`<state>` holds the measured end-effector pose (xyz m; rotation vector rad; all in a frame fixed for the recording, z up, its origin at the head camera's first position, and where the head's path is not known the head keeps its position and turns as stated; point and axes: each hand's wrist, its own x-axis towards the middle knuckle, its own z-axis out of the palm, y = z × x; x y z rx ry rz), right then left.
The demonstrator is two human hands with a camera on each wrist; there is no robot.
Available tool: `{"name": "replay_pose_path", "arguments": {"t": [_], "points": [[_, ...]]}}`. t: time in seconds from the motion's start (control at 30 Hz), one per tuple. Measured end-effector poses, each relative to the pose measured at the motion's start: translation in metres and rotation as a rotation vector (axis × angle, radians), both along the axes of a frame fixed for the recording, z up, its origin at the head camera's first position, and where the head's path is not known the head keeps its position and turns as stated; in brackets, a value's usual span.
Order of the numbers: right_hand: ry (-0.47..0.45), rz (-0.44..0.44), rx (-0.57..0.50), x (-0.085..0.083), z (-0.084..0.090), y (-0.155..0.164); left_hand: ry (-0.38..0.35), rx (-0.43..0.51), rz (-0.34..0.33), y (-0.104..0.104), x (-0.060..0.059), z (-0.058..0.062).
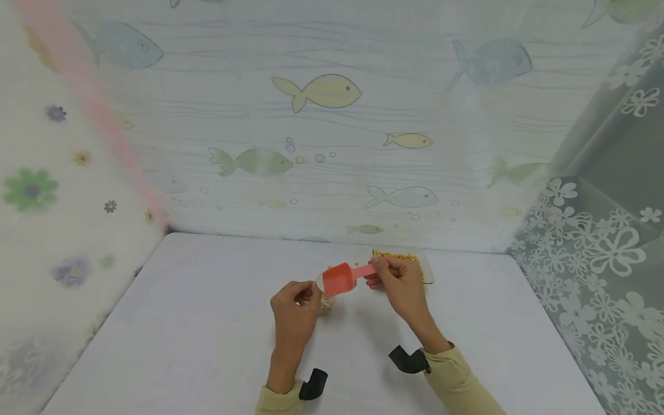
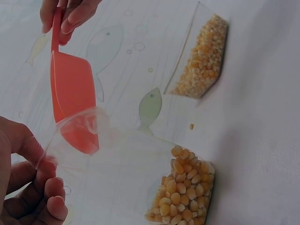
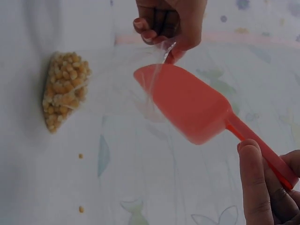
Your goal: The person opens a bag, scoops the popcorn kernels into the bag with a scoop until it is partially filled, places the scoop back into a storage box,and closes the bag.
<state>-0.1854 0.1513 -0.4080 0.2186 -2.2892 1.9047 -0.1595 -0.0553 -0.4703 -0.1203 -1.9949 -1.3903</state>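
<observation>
My left hand [image 2: 28, 187] pinches the bag [image 2: 140, 173] mouth; right hand [image 1: 396, 282] grasps the scoop [image 1: 339, 278] at it. Next: tip steadily inward.

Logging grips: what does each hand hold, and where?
Right hand pinches the orange scoop by its handle; left hand pinches the clear bag at its mouth.

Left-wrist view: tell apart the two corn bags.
The near bag is pinched open at its mouth by the left hand, with the orange scoop poking into it; the far bag lies untouched on the table. Both are clear plastic holding yellow corn kernels.
</observation>
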Motion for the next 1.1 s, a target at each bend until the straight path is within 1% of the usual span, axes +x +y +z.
{"name": "replay_pose_path", "arguments": {"t": [0.17,0.4,0.5,0.6,0.67,0.8,0.97,1.1], "points": [[-0.064,-0.043,-0.018,-0.001,-0.004,0.009,-0.005,0.000,-0.002,0.000,0.000,0.000],[-0.170,-0.093,-0.130,-0.004,-0.010,0.034,0.013,-0.001,0.007,-0.001,-0.001,0.000],[-0.193,-0.128,-0.175,-0.005,-0.012,0.048,0.016,-0.001,0.007,-0.001,-0.001,0.000],[-0.198,-0.180,-0.205,-0.003,-0.015,0.063,0.010,0.005,0.004,-0.001,-0.002,0.000],[-0.180,-0.222,-0.218,-0.002,-0.017,0.073,0.007,0.011,0.001,-0.001,-0.001,0.000],[-0.097,-0.318,-0.230,-0.002,-0.026,0.090,0.006,0.016,-0.005,-0.001,-0.001,0.001],[0.001,-0.420,-0.116,-0.007,-0.041,0.105,0.014,0.011,0.001,-0.001,-0.001,0.000],[0.099,-0.467,-0.048,-0.012,-0.050,0.113,0.014,0.018,-0.006,0.000,-0.001,0.000]]}}
